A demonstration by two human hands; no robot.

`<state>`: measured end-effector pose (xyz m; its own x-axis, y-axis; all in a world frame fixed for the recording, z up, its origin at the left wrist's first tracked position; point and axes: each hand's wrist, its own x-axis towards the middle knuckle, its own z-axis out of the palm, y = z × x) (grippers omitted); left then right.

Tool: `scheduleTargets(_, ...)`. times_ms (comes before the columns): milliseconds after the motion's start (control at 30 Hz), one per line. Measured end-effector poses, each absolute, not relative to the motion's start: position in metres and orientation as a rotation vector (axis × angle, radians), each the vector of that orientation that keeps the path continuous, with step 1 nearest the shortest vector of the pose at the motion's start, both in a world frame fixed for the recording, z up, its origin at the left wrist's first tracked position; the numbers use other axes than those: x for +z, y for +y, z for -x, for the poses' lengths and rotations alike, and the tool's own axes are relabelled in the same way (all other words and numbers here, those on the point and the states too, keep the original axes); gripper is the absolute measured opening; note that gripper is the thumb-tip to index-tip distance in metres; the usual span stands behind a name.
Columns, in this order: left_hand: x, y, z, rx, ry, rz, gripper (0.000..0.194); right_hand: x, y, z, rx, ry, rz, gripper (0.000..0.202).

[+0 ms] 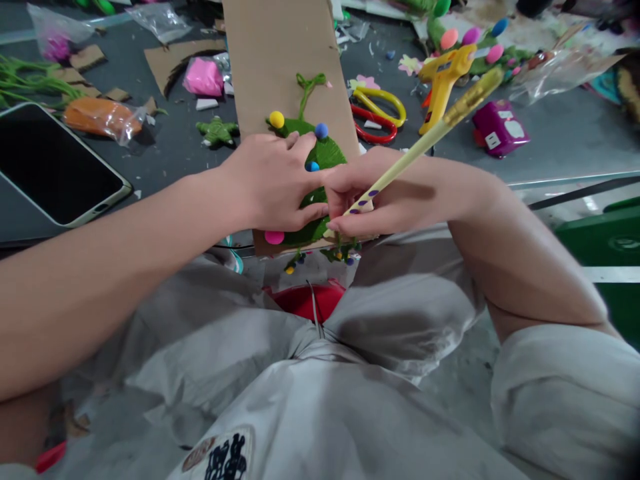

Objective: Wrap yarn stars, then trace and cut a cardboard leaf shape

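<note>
My right hand (385, 193) pinches a pale yellow pencil (413, 153), its eraser end slanting up to the right and its tip hidden by the fingers. Flat on a green yarn-covered piece (327, 155), my left hand (280, 180) lies with its fingers stretched out. Coloured pompoms edge that piece: a yellow one (276, 119), blue ones (321, 131) and a pink one (275, 237). A green yarn loop (310, 81) sticks out at its top. Beneath everything is a long cardboard strip (280, 40), which reaches the table's front edge.
Red-and-yellow-handled scissors (383, 110) and a yellow glue gun (447, 80) lie right of the cardboard, near a purple box (500, 129). To the left are a phone (55, 163), an orange bagged bundle (103, 118), a green yarn star (217, 132) and a pink packet (204, 78).
</note>
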<state>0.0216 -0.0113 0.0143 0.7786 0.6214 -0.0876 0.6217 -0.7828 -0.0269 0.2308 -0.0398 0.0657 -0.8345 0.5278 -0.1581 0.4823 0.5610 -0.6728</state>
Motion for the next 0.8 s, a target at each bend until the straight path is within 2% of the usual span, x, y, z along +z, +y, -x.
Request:
scheduleTargets(233,0.018,-0.014,-0.02,-0.126,0.997,-2.954,0.06,0.071,-0.034,-0.236,1.141,-2.747,0.961,0.009)
scheduleTargets(633,0.021,-0.015,-0.02,-0.146,0.978,-2.973,0.064,0.079,-0.033,-0.246,1.094,-2.727,1.078,0.009)
scheduleTargets(800,0.019,-0.015,-0.018,-0.058,0.971,-2.954,0.063,0.084,-0.028,-0.262,0.942,-2.669,1.177,0.01)
